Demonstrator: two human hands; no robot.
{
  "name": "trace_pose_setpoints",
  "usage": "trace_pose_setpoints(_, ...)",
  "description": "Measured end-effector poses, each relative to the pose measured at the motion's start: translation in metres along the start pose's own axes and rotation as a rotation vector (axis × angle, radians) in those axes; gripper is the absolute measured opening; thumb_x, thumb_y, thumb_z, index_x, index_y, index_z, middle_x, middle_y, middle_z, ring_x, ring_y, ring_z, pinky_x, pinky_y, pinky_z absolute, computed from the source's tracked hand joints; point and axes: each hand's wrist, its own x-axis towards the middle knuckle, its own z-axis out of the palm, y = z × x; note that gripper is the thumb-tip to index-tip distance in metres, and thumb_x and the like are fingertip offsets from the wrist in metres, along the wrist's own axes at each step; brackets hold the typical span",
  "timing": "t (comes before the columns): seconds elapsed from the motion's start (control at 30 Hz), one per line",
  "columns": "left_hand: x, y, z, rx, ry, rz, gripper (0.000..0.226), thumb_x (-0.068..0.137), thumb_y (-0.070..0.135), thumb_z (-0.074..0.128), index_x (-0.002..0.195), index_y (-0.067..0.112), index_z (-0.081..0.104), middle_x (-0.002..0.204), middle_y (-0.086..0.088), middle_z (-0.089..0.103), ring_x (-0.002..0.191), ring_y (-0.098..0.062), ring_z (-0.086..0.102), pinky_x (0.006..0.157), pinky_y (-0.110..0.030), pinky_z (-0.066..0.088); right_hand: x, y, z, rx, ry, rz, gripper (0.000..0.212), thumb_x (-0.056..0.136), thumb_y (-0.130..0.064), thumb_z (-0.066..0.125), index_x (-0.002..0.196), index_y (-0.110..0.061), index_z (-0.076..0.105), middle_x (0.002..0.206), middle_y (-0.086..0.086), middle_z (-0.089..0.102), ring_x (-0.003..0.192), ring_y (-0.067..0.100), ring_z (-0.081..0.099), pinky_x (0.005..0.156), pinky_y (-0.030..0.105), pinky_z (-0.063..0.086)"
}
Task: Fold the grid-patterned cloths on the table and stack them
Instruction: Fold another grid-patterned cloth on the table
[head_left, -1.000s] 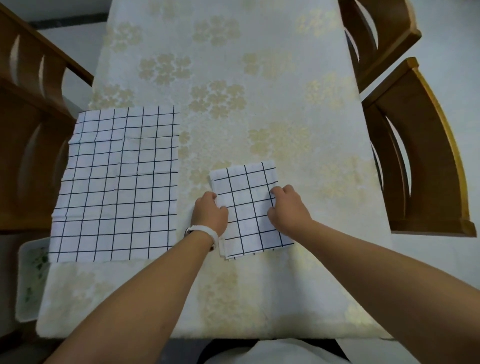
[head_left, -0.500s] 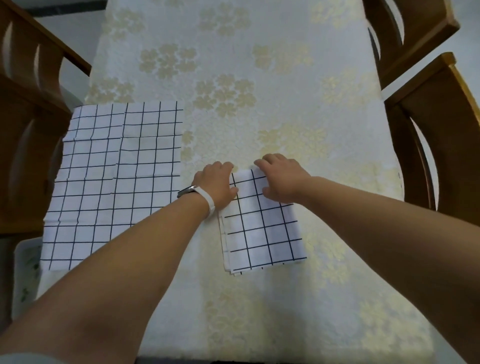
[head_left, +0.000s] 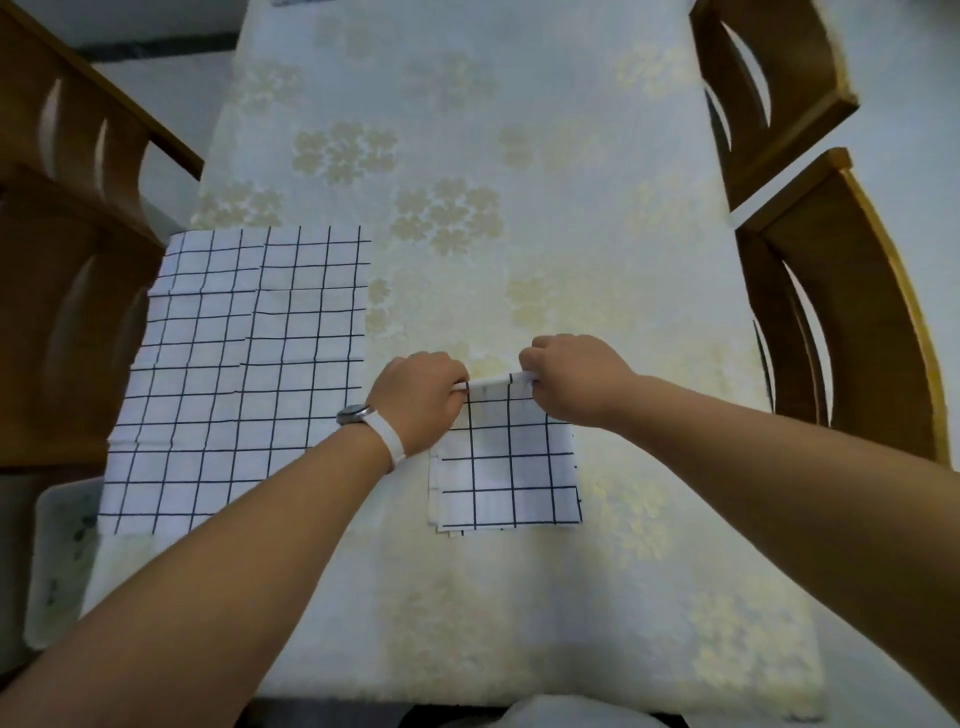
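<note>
A folded white cloth with a dark grid (head_left: 511, 467) lies on the table near its middle, several layers showing at its near-left corner. My left hand (head_left: 421, 400) pinches its far-left corner and my right hand (head_left: 571, 379) pinches its far-right corner; the far edge is lifted slightly off the table between them. A second, larger grid cloth (head_left: 239, 374) lies spread flat on the left side of the table, its left edge reaching the table's side.
The table wears a cream cloth with pale flower prints (head_left: 519, 156). Wooden chairs stand at the left (head_left: 67, 249) and at the right (head_left: 841, 332), (head_left: 769, 78). A white plastic tray (head_left: 57, 561) sits low beside the table's near-left corner.
Both hands slid from the middle of the folded cloth up to its far edge and closed on its two far corners, raising that edge.
</note>
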Motion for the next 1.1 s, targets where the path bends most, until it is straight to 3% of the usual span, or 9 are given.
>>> trace_pose_setpoints(0.17,-0.036,0.015,-0.005,0.044,0.045,0.066,0.011,0.086,0.021,0.056,0.083,0.020,0.066,0.078,0.001,0.063,0.073,-0.023,0.056,0.063,-0.033,0.040,-0.036,-0.016,-0.001,0.000,0.055,-0.038,0.013,0.089,-0.012,0.045,0.092,-0.010,0.058,0.085,0.006,0.054,0.072,0.026,0.049,0.059,0.032,0.033)
trace_pose_setpoints(0.27,-0.059,0.023,0.002,0.075,0.085,0.122,0.003,0.078,0.016,0.064,0.075,0.017,0.066,0.068,-0.001,0.059,0.062,-0.025,0.053,0.054,-0.031,0.038,-0.056,-0.024,0.007,-0.029,0.101,-0.096,0.008,0.085,-0.011,0.053,0.088,-0.008,0.059,0.082,0.009,0.056,0.069,0.029,0.051,0.055,0.032,0.030)
trace_pose_setpoints(0.37,-0.082,0.029,0.013,0.077,0.115,0.168,0.014,0.078,0.018,0.053,0.072,0.014,0.065,0.066,-0.002,0.058,0.056,-0.025,0.050,0.047,-0.030,0.037,-0.077,-0.035,0.019,-0.034,0.123,-0.158,0.013,0.065,-0.006,0.067,0.072,-0.009,0.056,0.065,0.008,0.051,0.052,0.029,0.048,0.046,0.028,0.025)
trace_pose_setpoints(0.47,-0.102,0.031,0.030,0.060,0.106,0.175,0.019,0.080,0.015,0.047,0.070,0.011,0.063,0.068,-0.004,0.058,0.057,-0.026,0.049,0.046,-0.033,0.041,-0.093,-0.044,0.039,-0.073,0.139,-0.198,0.023,0.059,-0.006,0.071,0.068,-0.011,0.051,0.062,0.005,0.047,0.049,0.026,0.044,0.045,0.027,0.024)
trace_pose_setpoints(0.53,-0.113,0.030,0.043,0.045,0.073,0.151,0.008,0.076,0.006,0.059,0.070,0.011,0.062,0.069,-0.004,0.059,0.059,-0.026,0.050,0.045,-0.033,0.042,-0.102,-0.049,0.055,-0.089,0.138,-0.228,0.025,0.059,-0.006,0.072,0.069,-0.013,0.050,0.064,0.005,0.046,0.052,0.025,0.043,0.046,0.028,0.024)
trace_pose_setpoints(0.67,-0.127,0.025,0.065,0.022,0.011,0.127,0.016,0.066,0.000,0.073,0.077,0.011,0.068,0.083,-0.004,0.067,0.066,-0.028,0.059,0.048,-0.033,0.047,-0.113,-0.054,0.085,-0.114,0.099,-0.215,0.027,0.058,-0.007,0.073,0.074,-0.014,0.052,0.071,0.006,0.049,0.059,0.025,0.046,0.047,0.029,0.025)
trace_pose_setpoints(0.87,-0.135,0.020,0.086,0.079,0.029,0.133,0.014,0.075,0.002,0.059,0.080,0.007,0.071,0.094,-0.014,0.071,0.081,-0.032,0.066,0.052,-0.036,0.053,-0.116,-0.055,0.119,-0.072,0.007,-0.169,0.025,0.066,-0.007,0.070,0.086,-0.011,0.056,0.082,0.010,0.053,0.069,0.030,0.052,0.047,0.036,0.043)
trace_pose_setpoints(1.0,-0.139,0.019,0.094,0.115,-0.033,0.133,0.029,0.061,-0.002,0.074,0.090,0.003,0.071,0.100,-0.018,0.070,0.085,-0.034,0.067,0.054,-0.038,0.054,-0.117,-0.056,0.126,-0.065,0.006,-0.164,0.026,0.062,-0.007,0.071,0.085,-0.009,0.059,0.081,0.012,0.054,0.067,0.032,0.053,0.046,0.035,0.042)
trace_pose_setpoints(1.1,-0.145,0.019,0.098,0.144,-0.050,0.145,0.036,0.069,0.001,0.063,0.104,-0.001,0.069,0.110,-0.022,0.066,0.096,-0.036,0.064,0.061,-0.041,0.056,-0.117,-0.058,0.126,-0.065,0.024,-0.175,0.026,0.061,-0.009,0.070,0.084,-0.009,0.059,0.080,0.011,0.054,0.066,0.031,0.053,0.048,0.034,0.040)
